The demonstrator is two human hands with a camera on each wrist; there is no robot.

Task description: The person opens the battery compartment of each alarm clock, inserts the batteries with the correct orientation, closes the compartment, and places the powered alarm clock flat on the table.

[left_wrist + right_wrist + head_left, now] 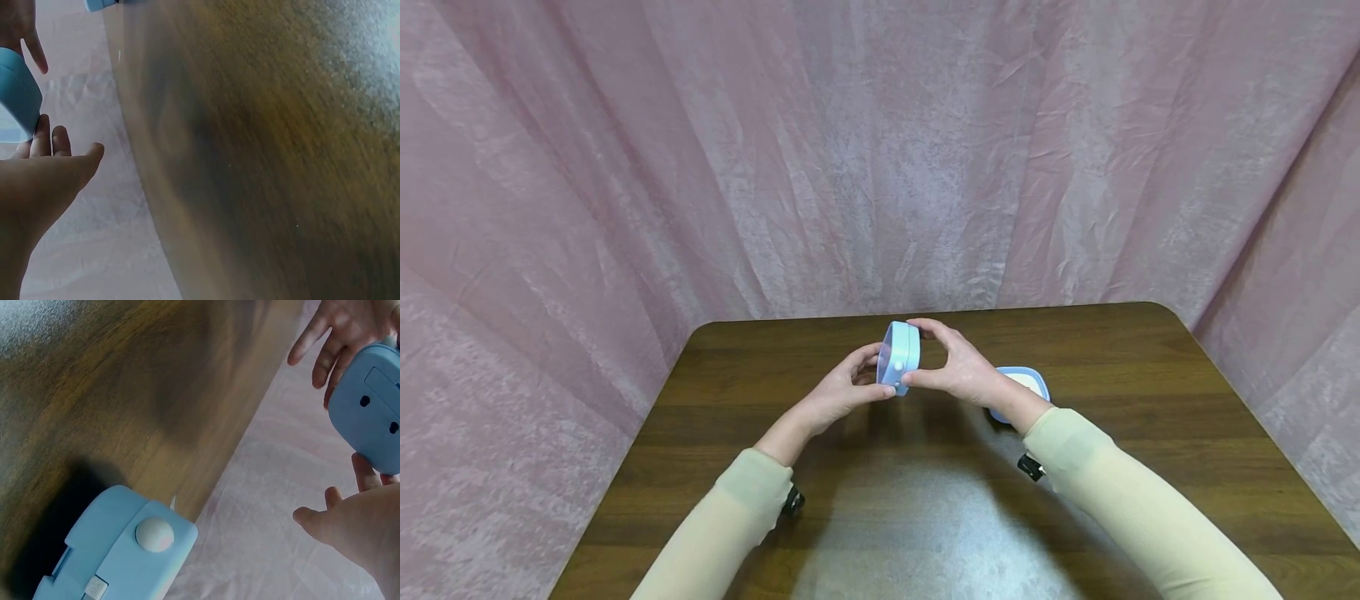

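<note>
Above the table, both hands hold a light blue, rounded-square device (913, 350) on edge. My left hand (838, 393) holds it from the left, thumb at its lower edge. My right hand (964, 367) grips it from the right, with thumb low and a finger near the top. A round white button shows on the device's side in the head view. Its back (350, 425) in the right wrist view has a rectangular outline and dark round spots. A second light blue device (125, 544) with a white button lies on the table, partly hidden behind my right wrist in the head view.
The brown wooden table (895, 517) has rounded far corners. Pink curtains (865, 167) hang behind it and at both sides. Small black items (1032, 467) show at the wrists, under the pale sleeves.
</note>
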